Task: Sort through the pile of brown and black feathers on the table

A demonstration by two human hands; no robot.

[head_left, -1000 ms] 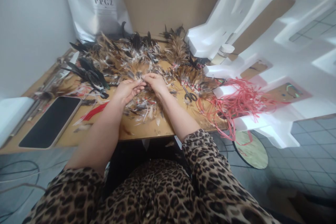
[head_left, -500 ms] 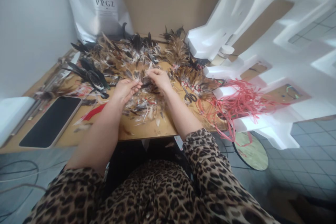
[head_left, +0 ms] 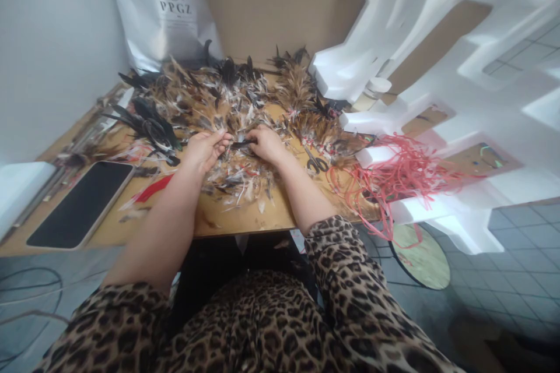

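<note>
My left hand is closed in a pinch, thumb against fingertips, above a litter of loose feathers. Whatever sits in that pinch is too small to make out. Opposite it, my right hand has its fingers curled down and together among the feathers. A narrow dark piece, perhaps a feather, lies between the hands, its right end at my right fingertips. Brown and black feathers are heaped just beyond. Left of my left hand rests a bunch of long black feathers.
Scissors lie right of my right forearm, beside a brown feather bundle. Red ribbon strands drape over white foam pieces. At left are a phone and a red strip. A round stool stands below.
My right hand has come down and slightly toward me, to the narrow dark piece. My left hand has shifted slightly left, still pinching.
</note>
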